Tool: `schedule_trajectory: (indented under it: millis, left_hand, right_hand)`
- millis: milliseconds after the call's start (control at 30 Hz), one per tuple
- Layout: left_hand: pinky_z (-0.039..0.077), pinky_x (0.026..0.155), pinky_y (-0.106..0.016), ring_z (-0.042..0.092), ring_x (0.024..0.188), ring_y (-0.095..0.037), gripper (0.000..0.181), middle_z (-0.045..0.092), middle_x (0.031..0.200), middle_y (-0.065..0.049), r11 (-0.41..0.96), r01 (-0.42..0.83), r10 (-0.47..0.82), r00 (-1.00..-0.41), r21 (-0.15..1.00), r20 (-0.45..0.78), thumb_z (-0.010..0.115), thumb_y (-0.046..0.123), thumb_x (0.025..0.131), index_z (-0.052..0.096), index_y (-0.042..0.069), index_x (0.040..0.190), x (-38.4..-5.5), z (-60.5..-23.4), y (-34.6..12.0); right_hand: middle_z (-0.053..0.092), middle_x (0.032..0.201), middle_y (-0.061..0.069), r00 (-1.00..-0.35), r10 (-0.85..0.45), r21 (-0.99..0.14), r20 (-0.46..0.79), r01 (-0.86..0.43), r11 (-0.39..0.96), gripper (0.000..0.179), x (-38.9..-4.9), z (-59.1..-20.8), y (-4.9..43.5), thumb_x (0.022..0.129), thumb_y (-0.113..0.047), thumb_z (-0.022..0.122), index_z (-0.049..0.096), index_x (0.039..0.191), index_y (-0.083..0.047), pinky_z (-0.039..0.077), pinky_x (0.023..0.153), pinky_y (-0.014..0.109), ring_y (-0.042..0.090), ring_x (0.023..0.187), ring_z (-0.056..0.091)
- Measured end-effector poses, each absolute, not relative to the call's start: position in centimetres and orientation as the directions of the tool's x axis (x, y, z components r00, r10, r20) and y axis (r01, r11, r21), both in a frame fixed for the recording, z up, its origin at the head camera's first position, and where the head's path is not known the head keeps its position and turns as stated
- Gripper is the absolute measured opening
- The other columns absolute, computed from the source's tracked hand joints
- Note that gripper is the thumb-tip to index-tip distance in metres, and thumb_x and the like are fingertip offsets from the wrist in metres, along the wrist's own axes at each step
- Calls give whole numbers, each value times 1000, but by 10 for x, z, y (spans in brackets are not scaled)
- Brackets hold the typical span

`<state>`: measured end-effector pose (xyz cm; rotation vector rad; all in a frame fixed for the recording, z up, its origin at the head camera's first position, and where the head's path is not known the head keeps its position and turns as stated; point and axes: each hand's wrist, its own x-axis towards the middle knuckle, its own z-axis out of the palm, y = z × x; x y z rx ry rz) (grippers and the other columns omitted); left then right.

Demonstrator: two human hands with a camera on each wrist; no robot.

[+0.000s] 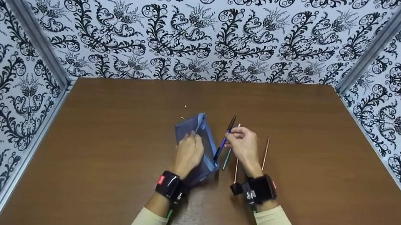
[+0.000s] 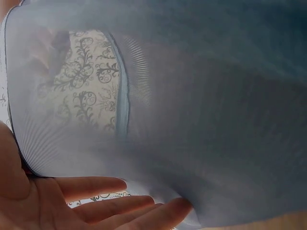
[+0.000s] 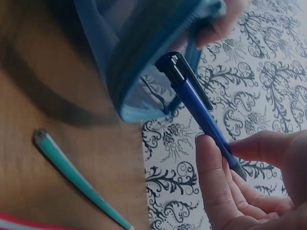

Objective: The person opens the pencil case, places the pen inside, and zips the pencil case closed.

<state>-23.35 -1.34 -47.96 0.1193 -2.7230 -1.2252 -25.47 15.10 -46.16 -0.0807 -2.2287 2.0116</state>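
A blue see-through mesh zip pouch (image 1: 185,126) stands tilted above the table, its zipped mouth spread apart. My left hand (image 1: 189,151) grips its side; in the left wrist view the mesh (image 2: 216,124) fills most of the picture and the fingers (image 2: 103,184) lie along it. Between thumb and fingertips, my right hand (image 1: 245,146) pinches a blue pen (image 3: 199,108) with a black clip. The pen's clip end points at the pouch mouth and overlaps the opening in the right wrist view.
On the brown table (image 1: 110,147), a teal pencil (image 3: 76,175) lies close to the pouch. A copper-coloured pencil (image 1: 266,154) lies farther right, with another slim stick (image 1: 236,171) under the right wrist. Patterned walls (image 1: 180,28) enclose the back and sides.
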Motion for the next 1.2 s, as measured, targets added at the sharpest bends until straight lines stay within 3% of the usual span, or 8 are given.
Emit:
schedule_trajectory:
  millis: [200, 500, 833, 1200]
  left_hand:
    - [42, 101, -58, 57, 119, -48, 53, 55, 136, -29, 678, -11, -130, -986, 735, 104, 28, 28, 103, 54, -4, 137, -233, -480, -11]
    - [44, 98, -58, 58, 118, -47, 50, 56, 134, -28, 686, -5, -132, -984, 728, 117, 31, 26, 103, 56, -4, 134, -233, -482, -9]
    - [44, 101, -55, 57, 120, -46, 51, 55, 137, -26, 709, -28, -126, -988, 705, 88, 30, 28, 104, 54, -2, 138, -234, -482, -7]
    - [47, 95, -57, 61, 113, -48, 51, 57, 135, -26, 720, -18, -128, -986, 693, 107, 30, 29, 103, 56, 0, 136, -232, -481, -6]
  right_hand:
    - [69, 83, 21, -991, 111, -989, 70, -54, 139, 19, -253, -466, 143, 83, 6, 66, 63, 100, 14, 59, 64, 36, 15, 60, 68]
    - [69, 86, 26, -996, 71, -986, 55, -43, 163, 19, -251, -472, 136, 83, 6, 66, 63, 101, 14, 59, 64, 39, 22, 62, 70]
    - [71, 87, 24, -999, 44, -978, 32, -22, 209, 22, -250, -474, 130, 83, 5, 64, 64, 103, 14, 57, 57, 27, 20, 62, 69]
    - [72, 84, 19, -999, 21, -956, 40, -32, 291, 19, -249, -478, 127, 84, 3, 67, 68, 101, 10, 58, 61, 34, 22, 64, 70]
